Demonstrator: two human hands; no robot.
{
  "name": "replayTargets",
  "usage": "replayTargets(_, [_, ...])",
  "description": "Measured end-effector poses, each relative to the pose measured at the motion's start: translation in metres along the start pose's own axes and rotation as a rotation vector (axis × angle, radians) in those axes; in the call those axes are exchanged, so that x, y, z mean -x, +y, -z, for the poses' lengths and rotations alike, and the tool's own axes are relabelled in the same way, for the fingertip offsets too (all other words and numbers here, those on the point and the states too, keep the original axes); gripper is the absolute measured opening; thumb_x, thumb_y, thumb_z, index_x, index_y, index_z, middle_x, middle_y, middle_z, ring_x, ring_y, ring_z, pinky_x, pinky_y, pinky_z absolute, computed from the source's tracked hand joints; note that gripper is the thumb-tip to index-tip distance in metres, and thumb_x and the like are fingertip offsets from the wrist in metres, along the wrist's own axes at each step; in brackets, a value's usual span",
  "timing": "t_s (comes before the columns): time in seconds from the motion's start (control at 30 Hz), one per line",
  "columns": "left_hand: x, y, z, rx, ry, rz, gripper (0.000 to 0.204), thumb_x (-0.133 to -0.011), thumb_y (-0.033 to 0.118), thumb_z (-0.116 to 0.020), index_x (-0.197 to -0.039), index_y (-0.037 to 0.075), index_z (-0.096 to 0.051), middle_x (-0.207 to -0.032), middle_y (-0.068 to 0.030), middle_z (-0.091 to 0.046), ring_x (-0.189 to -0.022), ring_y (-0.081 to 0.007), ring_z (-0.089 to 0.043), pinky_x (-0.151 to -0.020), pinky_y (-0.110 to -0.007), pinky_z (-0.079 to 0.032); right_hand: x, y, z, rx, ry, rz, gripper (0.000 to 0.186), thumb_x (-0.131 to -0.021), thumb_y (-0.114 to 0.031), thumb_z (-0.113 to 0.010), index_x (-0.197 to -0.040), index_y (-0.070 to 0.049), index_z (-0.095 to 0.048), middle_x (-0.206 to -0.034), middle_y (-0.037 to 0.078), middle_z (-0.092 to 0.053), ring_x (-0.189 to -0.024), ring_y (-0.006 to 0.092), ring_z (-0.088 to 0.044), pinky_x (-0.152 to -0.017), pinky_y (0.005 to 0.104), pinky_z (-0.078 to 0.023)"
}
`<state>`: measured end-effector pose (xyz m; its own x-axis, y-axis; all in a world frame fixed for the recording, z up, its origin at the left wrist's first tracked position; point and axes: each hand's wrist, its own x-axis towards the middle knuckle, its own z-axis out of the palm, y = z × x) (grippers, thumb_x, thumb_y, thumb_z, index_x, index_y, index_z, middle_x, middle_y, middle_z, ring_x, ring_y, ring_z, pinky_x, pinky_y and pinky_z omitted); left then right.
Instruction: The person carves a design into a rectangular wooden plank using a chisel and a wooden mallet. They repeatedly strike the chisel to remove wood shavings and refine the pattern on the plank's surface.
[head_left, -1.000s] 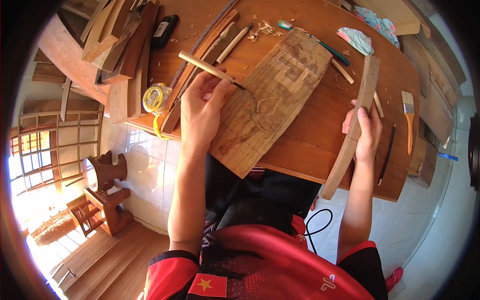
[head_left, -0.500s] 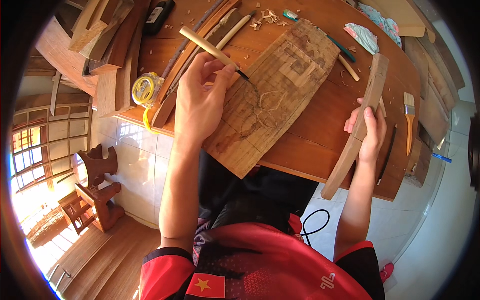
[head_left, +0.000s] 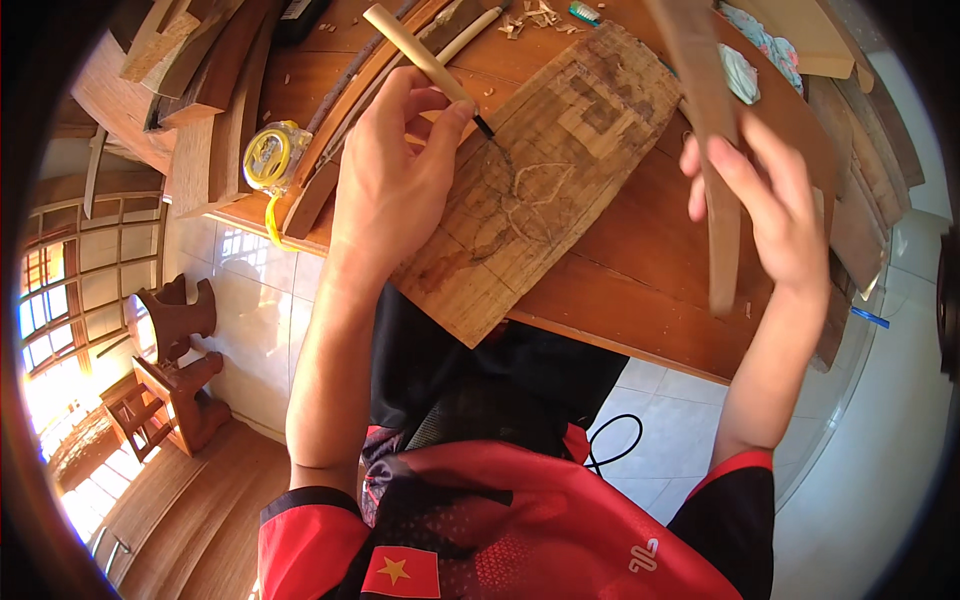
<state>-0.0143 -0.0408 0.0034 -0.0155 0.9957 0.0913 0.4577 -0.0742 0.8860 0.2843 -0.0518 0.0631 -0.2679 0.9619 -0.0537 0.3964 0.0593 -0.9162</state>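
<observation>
My left hand (head_left: pixel 395 185) is closed around the pale wooden handle of a carving chisel (head_left: pixel 412 47). The chisel leans, its dark blade pointing down at the flat wooden board (head_left: pixel 460 285), close to a carved outline of petals. Bare wood with cut, blocky patches covers the board's far part. On the right, my right hand (head_left: pixel 785 215) grips a long wooden stick (head_left: pixel 722 235), which is raised over the table to the right of the board. The stick's far end runs out of the picture, and both stick and fingers are slightly blurred.
A tape measure (head_left: pixel 272 158) with its yellow tape out sits near the table's left edge, by long wood strips (head_left: pixel 345 120). Wood pieces (head_left: pixel 205 90) are stacked at far left. Shavings (head_left: pixel 540 14), a toothbrush (head_left: pixel 583 12) and a crumpled cloth (head_left: pixel 738 75) lie at the back.
The right hand has lifted the stick and swung it, so it now stands nearer upright in view and farther forward. The left hand still holds the chisel at nearly the same place on the board.
</observation>
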Motion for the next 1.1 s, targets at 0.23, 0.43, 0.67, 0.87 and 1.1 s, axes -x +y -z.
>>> replayTargets(0.23, [0.004, -0.007, -0.005, 0.022, -0.010, 0.091, 0.028, -0.105, 0.021, -0.062, -0.124, 0.001, -0.060, -0.113, -0.0099, -0.072, -0.104, -0.0136, -0.066, -0.092, -0.031, -0.050, -0.090, -0.054, -0.031, 0.383, 0.307, 0.571, 0.020, -0.103, -0.021, -0.064, -0.102, -0.001, -0.061, -0.084, 0.005, -0.065, -0.066, 0.0115, -0.063, -0.057, 0.0281, -0.052])
replayTargets(0.43, [0.001, -0.011, -0.017, 0.188, 0.011, 0.014, 0.018, -0.104, 0.015, -0.062, -0.113, 0.000, -0.060, -0.092, -0.0044, -0.064, -0.078, -0.0099, -0.056, -0.071, -0.028, -0.047, -0.131, -0.064, -0.018, 0.240, 0.114, 0.723, 0.034, -0.093, -0.027, -0.073, -0.114, 0.000, -0.067, -0.091, 0.013, -0.071, -0.082, 0.0253, -0.070, -0.076, 0.0386, -0.054])
replayTargets(0.67, [0.006, -0.001, -0.011, 0.175, 0.022, 0.042, 0.014, -0.106, 0.014, -0.059, -0.114, 0.002, -0.058, -0.094, -0.0009, -0.061, -0.084, -0.0071, -0.054, -0.074, -0.025, -0.044, -0.119, -0.065, -0.003, 0.413, -0.020, 0.522, 0.037, -0.082, -0.011, -0.076, -0.106, -0.002, -0.050, -0.104, 0.013, -0.062, -0.093, 0.0309, -0.063, -0.080, 0.0413, -0.049])
replayTargets(0.87, [0.008, 0.000, -0.013, 0.147, 0.046, 0.035, 0.019, -0.106, 0.014, -0.059, -0.121, 0.002, -0.059, -0.095, -0.0012, -0.061, -0.088, -0.0081, -0.057, -0.079, -0.026, -0.047, -0.120, -0.062, 0.020, 0.489, -0.067, 0.444, 0.034, -0.084, -0.012, -0.077, -0.111, -0.001, -0.058, -0.100, 0.017, -0.071, -0.092, 0.0342, -0.068, -0.079, 0.0445, -0.051])
replayTargets(1.1, [0.004, -0.006, -0.012, 0.151, 0.012, 0.002, 0.023, -0.101, 0.015, -0.064, -0.118, -0.001, -0.062, -0.097, -0.0050, -0.069, -0.081, -0.0084, -0.056, -0.076, -0.027, -0.048, -0.130, -0.047, 0.017, 0.478, 0.027, 0.655, 0.046, -0.092, -0.016, -0.075, -0.135, -0.004, -0.065, -0.118, 0.013, -0.076, -0.101, 0.0190, -0.073, -0.090, 0.0340, -0.056])
